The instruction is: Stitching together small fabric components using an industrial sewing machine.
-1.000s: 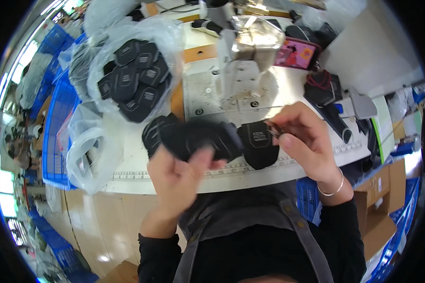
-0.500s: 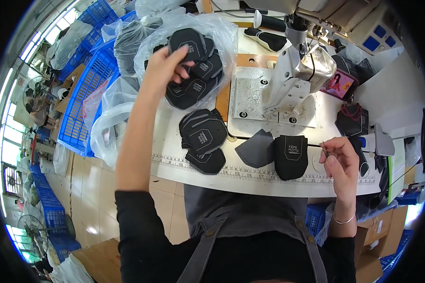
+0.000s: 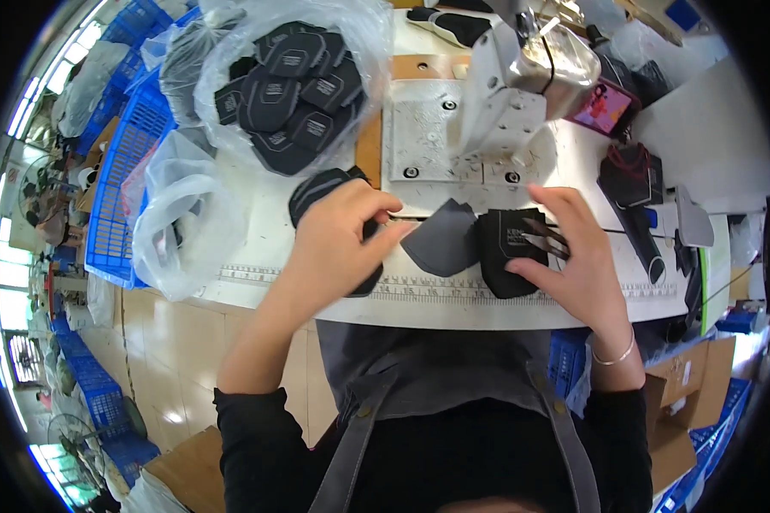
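Note:
My left hand (image 3: 346, 235) is over a stack of black shaped fabric pieces (image 3: 315, 190), covering most of it. Its thumb and fingers are apart, with the tips near the edge of a plain dark grey piece (image 3: 445, 239). Touching that grey piece on its right lies a black pouch-like piece (image 3: 506, 269) with pale print. My right hand (image 3: 577, 261) is at the black piece's right side, thumb on its lower edge. A small two-pronged metal tool (image 3: 549, 236) sticks out from this hand over the piece; its grip end is hidden.
A clear plastic bag (image 3: 375, 77) full of similar black pieces (image 3: 274, 94) stands back left. The sewing machine (image 3: 505, 111) occupies the back centre. A ruler strip (image 3: 419, 292) runs along the table's front. Blue crates (image 3: 111, 222) stand left; a phone (image 3: 603, 107) is lit at right.
My left hand has come down from the bag toward the grey piece and holds nothing visible. My right hand has moved left onto the black piece. The whole view has shifted slightly.

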`<state>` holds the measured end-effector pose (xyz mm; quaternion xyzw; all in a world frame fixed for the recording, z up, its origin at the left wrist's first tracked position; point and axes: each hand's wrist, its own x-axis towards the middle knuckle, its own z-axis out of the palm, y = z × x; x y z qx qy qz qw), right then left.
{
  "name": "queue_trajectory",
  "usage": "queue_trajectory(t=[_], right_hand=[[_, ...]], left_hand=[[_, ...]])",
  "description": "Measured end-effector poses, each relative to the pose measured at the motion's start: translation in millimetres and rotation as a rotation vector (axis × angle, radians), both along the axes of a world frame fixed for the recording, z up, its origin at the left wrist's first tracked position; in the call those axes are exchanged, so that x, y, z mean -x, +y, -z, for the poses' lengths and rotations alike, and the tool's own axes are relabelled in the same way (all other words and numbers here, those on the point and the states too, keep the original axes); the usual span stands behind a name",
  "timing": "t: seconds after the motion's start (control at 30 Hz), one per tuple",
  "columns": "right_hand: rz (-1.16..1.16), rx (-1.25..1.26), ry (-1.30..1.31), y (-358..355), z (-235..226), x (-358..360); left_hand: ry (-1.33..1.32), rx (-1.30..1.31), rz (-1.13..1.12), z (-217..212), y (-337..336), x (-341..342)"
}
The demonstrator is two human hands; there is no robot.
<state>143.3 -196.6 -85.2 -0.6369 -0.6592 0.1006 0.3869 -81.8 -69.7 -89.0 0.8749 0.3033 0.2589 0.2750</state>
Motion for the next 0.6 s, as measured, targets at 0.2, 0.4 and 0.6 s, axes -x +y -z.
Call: queue_trajectory(t=[0.2, 0.4, 0.6], right_hand=[[-0.022, 0.037, -0.034, 0.4, 5.5, -0.8], [0.038, 0.011, 0.001, -6.0, 4.1, 5.9], [0.074, -0.045, 0.045, -3.7, 12.5, 3.3]], left_hand=[[0.158, -0.381, -0.127, 30.4, -25.4, -30.1], [0.116, -0.174, -0.073, 38.8, -25.0, -34.1], [0.189, -0.151, -0.168, 31.4, -29.0, -38.1]])
